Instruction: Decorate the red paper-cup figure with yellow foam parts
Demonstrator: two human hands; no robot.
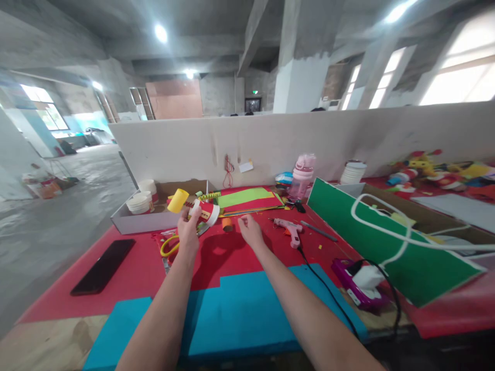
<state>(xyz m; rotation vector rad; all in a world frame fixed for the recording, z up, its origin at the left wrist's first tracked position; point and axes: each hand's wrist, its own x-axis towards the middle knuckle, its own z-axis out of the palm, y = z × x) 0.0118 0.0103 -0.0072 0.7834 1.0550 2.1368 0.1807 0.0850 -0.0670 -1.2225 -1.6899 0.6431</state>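
Note:
My left hand (188, 229) grips a red and white paper cup (207, 212) that lies tilted on its side in the air; a yellow paper tube (178, 201) shows just left of it. My right hand (249, 228) is over the red table cover, its fingers curled together; what they hold, if anything, is too small to make out. Between the hands stands a small orange paper roll (227, 224). Yellow-handled scissors (169, 247) lie beneath my left hand. A pink glue gun (288, 230) rests right of my right hand.
A black phone (103, 267) lies at the left. Behind are a box with white cups (133, 223), coloured sheets (247, 198) and a pink bottle (301, 178). At the right are a green-sided box (371, 247), a purple power strip (358, 293) and cables. Blue board (240, 319) covers the near edge.

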